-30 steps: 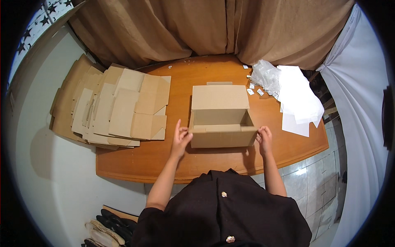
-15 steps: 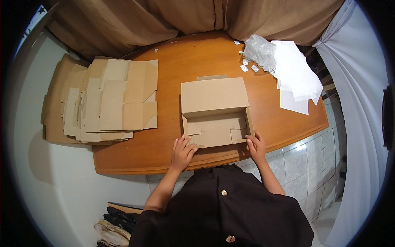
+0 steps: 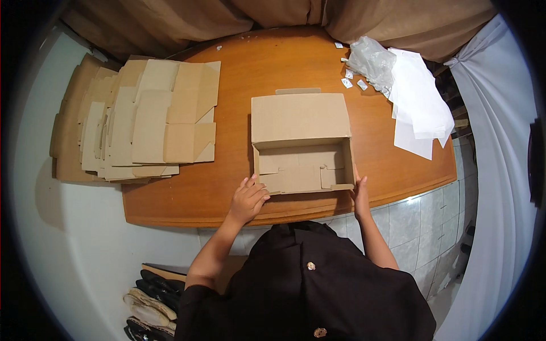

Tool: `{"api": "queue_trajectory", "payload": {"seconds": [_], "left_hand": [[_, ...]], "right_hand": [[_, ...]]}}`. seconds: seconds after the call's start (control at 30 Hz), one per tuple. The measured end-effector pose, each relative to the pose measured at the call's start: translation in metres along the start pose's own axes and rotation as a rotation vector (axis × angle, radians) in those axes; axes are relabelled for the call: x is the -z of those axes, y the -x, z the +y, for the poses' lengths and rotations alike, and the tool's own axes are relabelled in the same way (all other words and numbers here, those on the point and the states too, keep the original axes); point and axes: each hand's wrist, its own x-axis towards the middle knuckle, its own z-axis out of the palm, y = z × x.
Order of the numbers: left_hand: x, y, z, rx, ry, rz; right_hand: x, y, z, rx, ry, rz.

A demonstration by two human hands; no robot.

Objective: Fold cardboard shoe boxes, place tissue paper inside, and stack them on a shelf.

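Observation:
An open cardboard box [image 3: 301,116] rests on the wooden table in front of me, its lid panel tipped back on the far side. A narrow flap sticks up beyond the lid, and the box's inside shows bare brown board with slotted tabs. At the near left corner, my left hand [image 3: 247,200] is closed on the box's edge, fingers bent over the small flap there. My right hand [image 3: 361,196] lies along the outside of the right wall near the front corner, its fingers stretched out and partly hidden by the box.
Flattened cardboard boxes [image 3: 151,122] lie in an overlapping stack at the table's left. White paper sheets [image 3: 421,99], a crumpled clear plastic bag [image 3: 372,62] and several small white packets [image 3: 362,84] lie at the far right. Shoes [image 3: 149,307] stand below on the left.
My right hand has slipped from the near right corner to the outside of the right wall. The near flap there now shows uncovered. My left hand stays at its corner; the view has shifted slightly.

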Motion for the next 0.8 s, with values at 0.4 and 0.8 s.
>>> {"api": "queue_trajectory", "payload": {"seconds": [0.4, 0.8], "left_hand": [[0.002, -0.030, 0.012, 0.617, 0.382, -0.037], [0.001, -0.036, 0.016, 0.496, 0.284, -0.032]], "right_hand": [[-0.020, 0.002, -0.068, -0.183, 0.594, -0.140], [-0.010, 0.000, -0.031, 0.270, 0.439, -0.161]]}}
